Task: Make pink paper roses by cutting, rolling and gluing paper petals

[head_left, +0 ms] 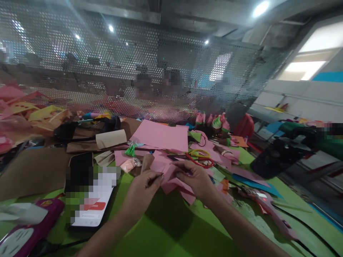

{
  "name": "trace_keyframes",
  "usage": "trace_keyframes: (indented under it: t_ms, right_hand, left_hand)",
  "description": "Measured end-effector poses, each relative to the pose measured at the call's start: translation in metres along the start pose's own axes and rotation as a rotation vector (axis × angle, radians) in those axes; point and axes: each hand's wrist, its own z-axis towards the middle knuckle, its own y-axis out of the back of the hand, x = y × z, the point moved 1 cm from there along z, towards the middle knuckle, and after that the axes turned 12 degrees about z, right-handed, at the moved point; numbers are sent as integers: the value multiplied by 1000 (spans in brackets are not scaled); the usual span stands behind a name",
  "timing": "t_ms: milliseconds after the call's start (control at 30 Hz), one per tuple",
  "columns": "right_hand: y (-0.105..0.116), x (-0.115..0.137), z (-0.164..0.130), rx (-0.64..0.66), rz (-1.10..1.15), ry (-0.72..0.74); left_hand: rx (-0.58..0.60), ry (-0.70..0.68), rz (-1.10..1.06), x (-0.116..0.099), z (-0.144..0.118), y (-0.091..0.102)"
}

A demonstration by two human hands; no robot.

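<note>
Views: one, head-worn.
Position: above the near edge of the bench (171,228), close over the hands.
Facing: forward and slightly down, tilted so the bench slopes down to the right.
Near field: forearms enter from the bottom edge.
Far field: perforated screen (134,64) across the bench's far side, ceiling lights above.
Shared area: none, single view.

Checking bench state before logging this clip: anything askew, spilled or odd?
Nothing spilled or visibly damaged. The table is cluttered: pink paper scraps lie loose around both hands, left hand and right hand pinching a pink paper piece. A phone lies askew. Scissors rest on the scraps.
</note>
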Motion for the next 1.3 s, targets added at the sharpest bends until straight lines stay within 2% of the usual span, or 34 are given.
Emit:
trace_keyframes:
  t_ms: [100, 233, 467, 700, 833, 933, 1100, 1167, 1233, 1300]
  right_hand:
    - [1, -3, 0, -38, -2, 15]
    - [0, -4, 0, -78, -16, 55]
    - [-7, 1, -6, -112, -116, 112]
    - [-10, 5, -10, -144, -175, 94]
    - [-11, 2, -10, -147, -174, 88]
    - [-10, 2, -9, -123, -170, 98]
    - [-3, 5, -5, -139, -176, 192]
    - [-2, 3, -2, -44, -79, 107]
    - [-2, 0, 0, 27, 43, -43]
    - [-2, -5, 1, 3, 144, -151]
  left_hand:
    - [-7, 168, -167, 9, 3, -2]
    - [-28, 231, -229, 11, 4, -2]
    - [-17, 167, -136, -1, -3, -6]
    - [39, 152, -177, -4, -6, -9]
    - [70, 90, -126, -2, -6, -10]
    - [43, 48, -101, 1, -5, -10]
    - [-4, 61, -57, 4, -3, -9]
    - [-10, 60, -40, 3, -3, -8]
    - [-5, 56, -57, 3, -3, -8]
    - [-2, 63, -125, 5, -3, -9]
